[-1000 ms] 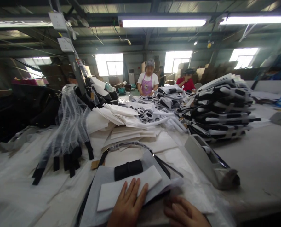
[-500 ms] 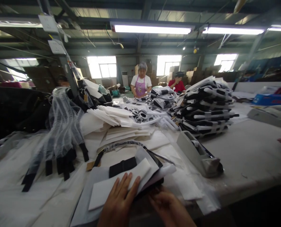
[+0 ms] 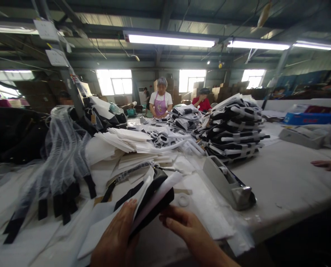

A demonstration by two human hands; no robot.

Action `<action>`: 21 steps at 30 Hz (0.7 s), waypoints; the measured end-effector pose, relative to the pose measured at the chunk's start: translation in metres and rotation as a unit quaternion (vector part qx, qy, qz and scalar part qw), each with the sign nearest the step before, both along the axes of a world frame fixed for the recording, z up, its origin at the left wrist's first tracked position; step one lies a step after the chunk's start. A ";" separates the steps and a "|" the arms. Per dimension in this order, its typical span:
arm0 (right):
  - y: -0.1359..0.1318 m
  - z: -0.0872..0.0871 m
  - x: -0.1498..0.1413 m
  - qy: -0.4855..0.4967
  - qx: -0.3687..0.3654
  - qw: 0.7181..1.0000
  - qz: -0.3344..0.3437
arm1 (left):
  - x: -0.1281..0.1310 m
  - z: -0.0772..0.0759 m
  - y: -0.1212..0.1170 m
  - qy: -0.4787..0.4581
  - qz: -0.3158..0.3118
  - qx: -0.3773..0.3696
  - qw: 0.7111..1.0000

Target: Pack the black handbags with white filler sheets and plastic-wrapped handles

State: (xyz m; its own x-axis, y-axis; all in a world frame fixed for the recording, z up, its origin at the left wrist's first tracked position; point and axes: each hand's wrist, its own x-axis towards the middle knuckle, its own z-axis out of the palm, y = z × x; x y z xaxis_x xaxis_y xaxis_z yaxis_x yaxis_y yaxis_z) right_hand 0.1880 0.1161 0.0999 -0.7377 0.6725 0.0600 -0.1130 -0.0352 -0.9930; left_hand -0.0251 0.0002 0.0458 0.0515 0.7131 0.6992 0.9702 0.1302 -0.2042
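Note:
A black handbag (image 3: 157,198), tilted up on its side, lies in front of me with white padding sheets (image 3: 100,226) against it. My left hand (image 3: 117,235) grips the bag's near side, its fingers along the white sheet; its thumb is mostly hidden. At the bag's right edge is my right hand (image 3: 186,226), its fingers loosely bent and thumb apart, nothing held in it. Whether its fingertips touch the bag I cannot tell. A strap in clear wrapping (image 3: 132,172) arches behind the bag.
To the right stands a grey tape dispenser (image 3: 228,183), with a tall stack of wrapped black bags (image 3: 233,129) behind it. Plastic-wrapped straps (image 3: 66,152) hang at left. Paper sheets (image 3: 121,141) are piled ahead. Co-workers sit beyond; another person's hand (image 3: 327,164) rests at far right.
The bag has been tipped up from lying flatter, its right side now raised. My left hand has turned and moved left; my right hand has come out from beneath the bag's edge.

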 end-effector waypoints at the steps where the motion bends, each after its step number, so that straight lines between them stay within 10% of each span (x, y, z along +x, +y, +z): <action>1: 0.012 -0.005 0.008 -0.076 0.110 0.991 -0.023 | -0.003 0.001 0.000 -0.007 0.010 0.002 1.000; 3: 0.042 -0.017 0.029 -0.217 0.336 0.914 -0.073 | -0.006 0.003 0.000 -0.016 0.024 0.004 1.000; 7: 0.098 -0.035 0.072 -0.304 0.412 0.852 -0.104 | -0.006 0.002 0.000 -0.034 0.027 0.001 0.999; 21: 0.110 -0.011 0.070 -0.282 0.436 0.841 -0.153 | -0.004 0.000 0.002 -0.097 0.042 0.002 0.994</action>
State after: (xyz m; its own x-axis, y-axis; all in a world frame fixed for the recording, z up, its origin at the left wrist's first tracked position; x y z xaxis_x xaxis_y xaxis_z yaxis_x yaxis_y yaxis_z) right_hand 0.2581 0.2261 0.0891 -0.6151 0.7169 0.3281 0.5123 0.6797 -0.5248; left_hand -0.0295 0.0025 0.0460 -0.1438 0.7064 0.6930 0.9771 0.2124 -0.0138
